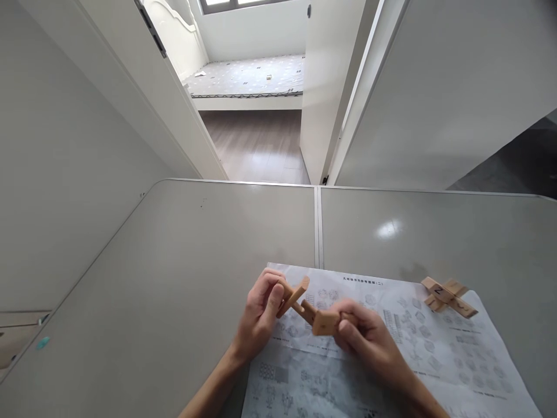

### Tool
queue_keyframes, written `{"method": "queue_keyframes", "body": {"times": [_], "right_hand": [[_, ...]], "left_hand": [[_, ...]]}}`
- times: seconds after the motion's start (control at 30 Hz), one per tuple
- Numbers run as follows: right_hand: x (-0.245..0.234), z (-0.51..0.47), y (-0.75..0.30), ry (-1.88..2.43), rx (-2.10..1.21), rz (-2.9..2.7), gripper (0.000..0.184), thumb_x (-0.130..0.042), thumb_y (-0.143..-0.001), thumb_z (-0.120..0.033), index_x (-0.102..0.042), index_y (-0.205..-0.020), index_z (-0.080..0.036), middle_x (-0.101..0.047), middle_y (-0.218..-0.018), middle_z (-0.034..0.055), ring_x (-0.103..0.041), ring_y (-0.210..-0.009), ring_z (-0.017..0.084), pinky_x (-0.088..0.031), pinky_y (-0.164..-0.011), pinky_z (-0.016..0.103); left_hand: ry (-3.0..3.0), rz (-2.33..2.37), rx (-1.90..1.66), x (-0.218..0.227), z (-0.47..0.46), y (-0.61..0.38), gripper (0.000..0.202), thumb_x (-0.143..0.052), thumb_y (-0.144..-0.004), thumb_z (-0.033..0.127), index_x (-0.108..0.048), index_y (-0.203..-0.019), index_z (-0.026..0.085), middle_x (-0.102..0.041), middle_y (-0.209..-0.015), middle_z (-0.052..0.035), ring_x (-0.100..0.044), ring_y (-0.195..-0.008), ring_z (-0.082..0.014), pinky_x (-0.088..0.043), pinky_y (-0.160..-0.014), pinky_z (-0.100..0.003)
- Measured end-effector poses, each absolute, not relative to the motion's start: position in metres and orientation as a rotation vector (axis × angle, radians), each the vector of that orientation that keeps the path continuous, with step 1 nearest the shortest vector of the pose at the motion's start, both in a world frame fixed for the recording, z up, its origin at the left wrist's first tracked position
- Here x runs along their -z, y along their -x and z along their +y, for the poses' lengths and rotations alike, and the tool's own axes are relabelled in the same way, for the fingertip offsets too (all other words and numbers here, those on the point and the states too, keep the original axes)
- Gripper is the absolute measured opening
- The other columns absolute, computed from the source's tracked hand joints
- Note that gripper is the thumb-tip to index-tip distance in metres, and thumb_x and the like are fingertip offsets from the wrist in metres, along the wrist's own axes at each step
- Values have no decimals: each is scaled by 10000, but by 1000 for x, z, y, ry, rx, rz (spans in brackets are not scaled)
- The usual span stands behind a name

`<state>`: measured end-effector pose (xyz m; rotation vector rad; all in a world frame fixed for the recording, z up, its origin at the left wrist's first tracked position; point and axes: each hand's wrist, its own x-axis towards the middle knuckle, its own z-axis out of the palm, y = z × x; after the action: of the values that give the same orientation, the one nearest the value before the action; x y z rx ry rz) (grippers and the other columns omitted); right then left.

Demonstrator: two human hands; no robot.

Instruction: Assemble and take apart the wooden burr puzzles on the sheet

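Observation:
My left hand (263, 310) is closed around wooden puzzle pieces (299, 290) that cross one another. A second set of wooden puzzle pieces (326, 323) is pinched in my right hand (363, 331), one flat face toward me. Both sets meet or nearly meet between my hands; I cannot tell whether they interlock. Under my hands lies a printed instruction sheet (313, 360) with small diagrams. At its upper right rests a cross-shaped wooden puzzle assembly (450, 297), with dark marks on its pieces, one like a 2.
The grey table (209, 244) has a metal seam (318, 226) running across it. Beyond its far edge, a doorway with a white door (331, 75) leads to a room with a bed (252, 78). A white wall (65, 145) stands on the left.

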<state>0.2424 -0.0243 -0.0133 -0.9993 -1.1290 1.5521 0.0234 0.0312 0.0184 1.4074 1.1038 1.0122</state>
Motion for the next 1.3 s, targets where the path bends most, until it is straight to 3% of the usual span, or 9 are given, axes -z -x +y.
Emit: {"method": "queue_keyframes", "body": {"times": [0.1, 0.17, 0.3, 0.53, 0.8, 1.03, 1.3], "right_hand": [[16, -25, -247, 955, -1680, -880, 416, -618, -1054, -593, -660, -949, -193, -333, -619, -77, -283, -535, 99, -236, -497, 241], [18, -25, -247, 897, -1731, -793, 407, -612, -1056, -592, -649, -970, -195, -303, -636, -81, -257, -551, 102, -221, -515, 252], [17, -23, -246, 813, -1779, -729, 401, -622, -1047, -597, -639, -968, -204, -252, -609, -99, -218, -536, 97, -210, -525, 257], [10, -19, -245, 777, -1852, -968, 438, -641, -1032, -628, -676, -1011, -192, -365, -595, -79, -271, -531, 98, -258, -523, 253], [11, -20, -241, 760, -1844, -1012, 393, -663, -1029, -590, -724, -1158, -224, -450, -662, -53, -348, -549, 103, -308, -521, 237], [7, -20, -241, 801, -1833, -1088, 372, -687, -1018, -567, -733, -1128, -214, -415, -625, -70, -319, -549, 104, -309, -531, 241], [9, -22, -243, 956, -1847, -1121, 473, -711, -969, -636, -702, -1193, -219, -414, -677, -67, -344, -581, 111, -296, -551, 241]], "left_hand": [[-1384, 1025, -932, -19, 30, -20, 476, -469, -1100, 581, -617, -885, 183, -652, -973, -72, -534, -726, -159, -479, -730, -301], [-1331, 992, -861, -19, 27, -20, 479, -460, -1097, 602, -611, -920, 183, -670, -919, -72, -567, -742, -170, -493, -749, -306], [-1182, 947, -747, -16, 18, -23, 514, -456, -1078, 657, -580, -919, 185, -571, -771, -14, -480, -579, -117, -431, -552, -244], [-1166, 946, -658, -18, 16, -30, 535, -451, -1068, 686, -588, -915, 192, -474, -683, 35, -368, -528, -103, -351, -489, -233], [-1332, 997, -632, -21, 16, -31, 525, -438, -1068, 687, -564, -878, 215, -580, -763, -6, -466, -638, -154, -411, -616, -283], [-1383, 986, -624, -20, 18, -29, 517, -392, -1095, 652, -561, -881, 213, -580, -776, -10, -476, -667, -163, -413, -655, -295], [-1425, 959, -613, -17, 17, -27, 471, -392, -1108, 611, -540, -900, 215, -566, -752, 2, -484, -662, -158, -414, -657, -292]]}}
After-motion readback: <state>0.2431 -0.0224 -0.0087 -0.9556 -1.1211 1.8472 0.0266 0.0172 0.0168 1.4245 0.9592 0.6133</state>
